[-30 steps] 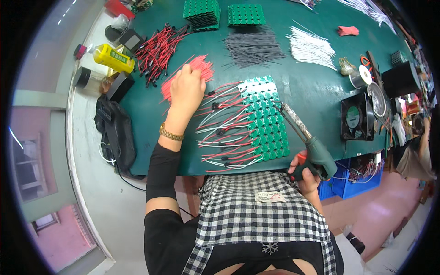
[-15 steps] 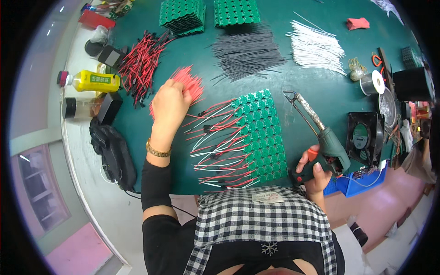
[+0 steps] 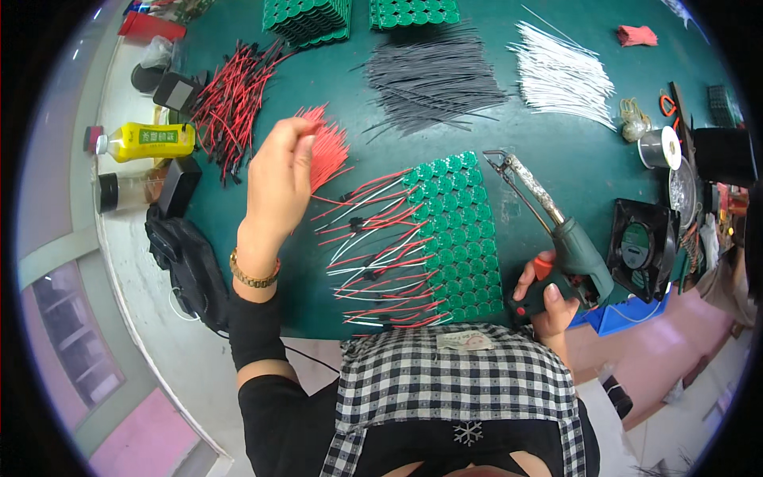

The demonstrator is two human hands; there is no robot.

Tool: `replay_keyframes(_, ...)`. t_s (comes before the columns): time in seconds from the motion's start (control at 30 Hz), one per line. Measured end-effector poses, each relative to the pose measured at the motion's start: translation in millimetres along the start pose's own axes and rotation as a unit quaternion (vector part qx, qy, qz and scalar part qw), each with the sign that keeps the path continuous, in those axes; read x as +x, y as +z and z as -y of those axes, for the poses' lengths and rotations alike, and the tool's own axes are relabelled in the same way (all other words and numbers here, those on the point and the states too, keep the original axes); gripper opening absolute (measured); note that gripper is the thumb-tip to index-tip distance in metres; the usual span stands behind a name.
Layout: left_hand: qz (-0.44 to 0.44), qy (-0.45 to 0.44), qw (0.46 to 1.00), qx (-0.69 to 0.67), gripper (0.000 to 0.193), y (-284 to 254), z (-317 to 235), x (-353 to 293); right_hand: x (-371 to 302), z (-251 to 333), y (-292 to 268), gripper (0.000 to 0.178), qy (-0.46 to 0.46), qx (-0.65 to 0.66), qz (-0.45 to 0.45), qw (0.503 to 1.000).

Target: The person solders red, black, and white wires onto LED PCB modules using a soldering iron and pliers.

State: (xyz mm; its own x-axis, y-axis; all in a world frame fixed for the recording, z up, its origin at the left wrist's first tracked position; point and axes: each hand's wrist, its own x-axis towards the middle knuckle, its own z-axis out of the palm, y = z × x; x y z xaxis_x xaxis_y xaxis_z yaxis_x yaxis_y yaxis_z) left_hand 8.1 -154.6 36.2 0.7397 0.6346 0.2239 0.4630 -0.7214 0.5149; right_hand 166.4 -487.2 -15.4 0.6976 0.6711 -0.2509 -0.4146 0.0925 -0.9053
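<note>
My left hand [image 3: 278, 179] hovers at the left edge of a heap of short red wires [image 3: 327, 151], thumb and fingers pinched together. Whatever sits in the pinch is too small to make out. In my right hand [image 3: 552, 312] is a green soldering gun [image 3: 574, 248] with a red trigger, its tip pointing up and left. Between the two hands lies a panel of round green circuit boards [image 3: 453, 238]. Red and white wires [image 3: 377, 254] with small black connectors fan out from the panel's left side.
Black wires [image 3: 429, 75], white wires [image 3: 560, 71] and stacked green boards [image 3: 308, 20] lie farther back. Red-and-black leads [image 3: 234, 103] and a yellow bottle [image 3: 155, 141] are on the left. A solder spool [image 3: 660, 148] and black fan [image 3: 642, 248] stand right.
My left hand has drawn back to the left off the red wire heap, uncovering more of it. The right hand keeps its hold on the soldering gun. The view has shifted slightly.
</note>
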Motion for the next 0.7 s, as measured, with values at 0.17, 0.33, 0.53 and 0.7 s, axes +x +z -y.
replay_keyframes(0.17, 0.039, 0.073, 0.997, -0.004, 0.014, 16.2, -29.1, -4.5, 8.6, -3.2, 2.1, 0.053, -0.008, 0.003, 0.01, 1.0)
replay_keyframes(0.33, 0.068, 0.025, 0.996, -0.057, 0.009, 51.1, -35.5, -9.1, 15.7, 5.0, 16.8, 0.054, 0.005, 0.002, 0.017, 1.0)
replay_keyframes(0.53, 0.056, -0.025, 0.982, -0.177, 0.012, 71.8, -21.0, -13.5, 14.9, 4.9, 19.5, 0.044, 0.07, -0.1, 0.134, 0.983)
replay_keyframes(0.7, 0.088, -0.104, 0.963, -0.235, 0.01, 73.2, -20.5, -17.1, 11.1, 9.3, 23.5, 0.025, 0.042, -0.211, 0.149, 0.965)
